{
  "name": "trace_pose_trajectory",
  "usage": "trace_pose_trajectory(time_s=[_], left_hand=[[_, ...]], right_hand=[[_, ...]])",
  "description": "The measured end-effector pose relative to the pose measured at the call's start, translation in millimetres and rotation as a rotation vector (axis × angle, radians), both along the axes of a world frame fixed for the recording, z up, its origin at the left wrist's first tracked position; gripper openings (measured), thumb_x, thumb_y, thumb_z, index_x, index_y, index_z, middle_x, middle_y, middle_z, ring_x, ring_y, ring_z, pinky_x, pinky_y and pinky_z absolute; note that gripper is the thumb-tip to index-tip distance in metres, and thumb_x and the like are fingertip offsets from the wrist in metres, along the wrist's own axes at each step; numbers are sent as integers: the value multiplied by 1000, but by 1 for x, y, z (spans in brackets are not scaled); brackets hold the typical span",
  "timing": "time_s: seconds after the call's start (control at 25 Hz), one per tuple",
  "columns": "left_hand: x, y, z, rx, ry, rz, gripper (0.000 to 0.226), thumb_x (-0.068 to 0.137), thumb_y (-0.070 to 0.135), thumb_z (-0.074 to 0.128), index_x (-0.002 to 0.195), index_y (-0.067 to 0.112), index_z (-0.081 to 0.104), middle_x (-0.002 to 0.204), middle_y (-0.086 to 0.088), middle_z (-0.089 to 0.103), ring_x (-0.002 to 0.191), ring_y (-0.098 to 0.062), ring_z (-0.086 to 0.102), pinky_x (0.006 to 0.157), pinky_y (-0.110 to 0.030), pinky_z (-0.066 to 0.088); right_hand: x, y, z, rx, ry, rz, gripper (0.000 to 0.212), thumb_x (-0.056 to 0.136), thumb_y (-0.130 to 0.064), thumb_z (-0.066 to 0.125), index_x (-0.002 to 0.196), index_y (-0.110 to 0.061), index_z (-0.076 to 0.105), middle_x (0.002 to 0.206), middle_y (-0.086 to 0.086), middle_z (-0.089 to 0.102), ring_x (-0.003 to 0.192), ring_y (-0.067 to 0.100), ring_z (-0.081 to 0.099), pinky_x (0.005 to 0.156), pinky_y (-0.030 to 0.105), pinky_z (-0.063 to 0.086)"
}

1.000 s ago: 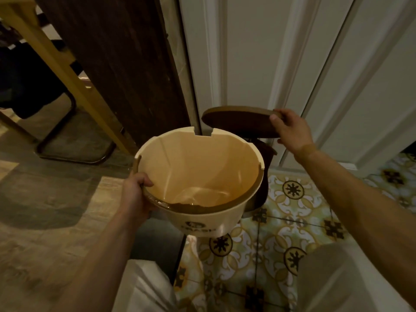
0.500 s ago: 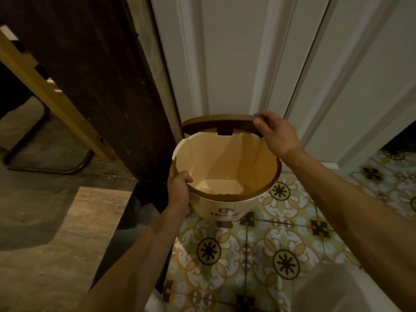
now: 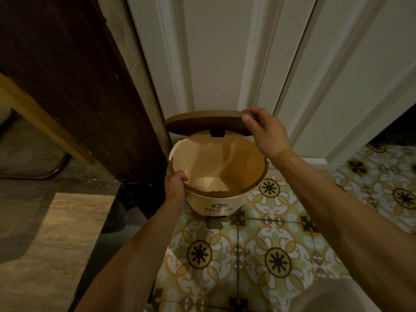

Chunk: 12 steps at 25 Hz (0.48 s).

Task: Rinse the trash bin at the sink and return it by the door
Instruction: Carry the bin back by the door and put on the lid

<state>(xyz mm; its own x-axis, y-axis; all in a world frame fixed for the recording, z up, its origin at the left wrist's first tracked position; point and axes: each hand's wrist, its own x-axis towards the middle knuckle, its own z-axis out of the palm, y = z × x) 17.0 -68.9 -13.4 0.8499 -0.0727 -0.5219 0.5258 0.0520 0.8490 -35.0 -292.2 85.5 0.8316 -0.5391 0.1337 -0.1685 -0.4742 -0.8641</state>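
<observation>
While bending over the tiled floor [image 3: 270, 244], gripped the near left rim of the trash bin [image 3: 216, 199] with the left hand [image 3: 176, 185], thumb over the edge and fingers curled round the outside. Probably did that to stop the light bin from sliding or tipping.

Pinched the brown lid [image 3: 202, 124] by its right edge with the right hand [image 3: 267, 134], fingers closed tight on it. Held the lid up and tipped back, most likely to leave the open top clear and to stop a sudden slam.

Had the bin between the two hands, with the lid just past them, right in front of the white door [image 3: 213, 52]. Looked empty and clean inside, so seemed close to the end of the job. Could not tell for sure about the bottom: touching the floor or just above it.

Showed a small foot pedal [image 3: 215, 222] poking out low down, nearer than the left hand. Stood close to a dark wooden panel [image 3: 78, 86], off to the left of the left hand.

Next, probably needed to lower the lid gently and then let go with both hands. Might pinch a finger or bang loudly if dropped.
</observation>
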Motion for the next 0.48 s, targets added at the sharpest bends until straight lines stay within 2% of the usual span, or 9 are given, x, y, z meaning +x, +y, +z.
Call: trace_pose_trajectory(time_s=[0.08,0.16,0.24,0.36,0.48], left_hand=[[6,-4,-5,-7,-22,-17,62,54,15,50,109,41,61,111,-1,63,103,-27,56,98,-51,47],[10,-6,-9,10,-25,-27,59,55,15,50,107,41,59,107,3,62,104,-28,55,101,-56,45],[10,-7,-16,32,-29,-30,62,62,11,49,115,41,56,110,0,61,110,-33,54,102,-59,43],[9,-7,-34,68,-12,-21,67,72,3,48,132,33,53,125,-16,60,117,-44,53,100,-60,43],[10,-4,-49,111,67,-8,67,75,4,47,139,24,51,128,-18,58,110,-39,55,96,-55,48]], right_hand=[[0,-1,-2,-22,-9,-2,36,96,-45,54,124,-25,62,110,-6,67,105,16,62,91,31,50],[0,-3,-3,-29,-9,2,37,96,-45,53,126,-25,62,110,-7,67,104,13,62,91,28,49],[1,-4,-3,-15,-20,4,37,97,-44,53,126,-24,61,110,-8,65,104,11,61,89,24,48],[1,-4,-3,-12,-33,7,35,97,-43,54,126,-24,61,108,-11,63,102,9,59,81,12,44],[2,-4,-3,6,-46,3,34,97,-43,54,125,-26,61,105,-13,63,100,7,59,78,8,41]])
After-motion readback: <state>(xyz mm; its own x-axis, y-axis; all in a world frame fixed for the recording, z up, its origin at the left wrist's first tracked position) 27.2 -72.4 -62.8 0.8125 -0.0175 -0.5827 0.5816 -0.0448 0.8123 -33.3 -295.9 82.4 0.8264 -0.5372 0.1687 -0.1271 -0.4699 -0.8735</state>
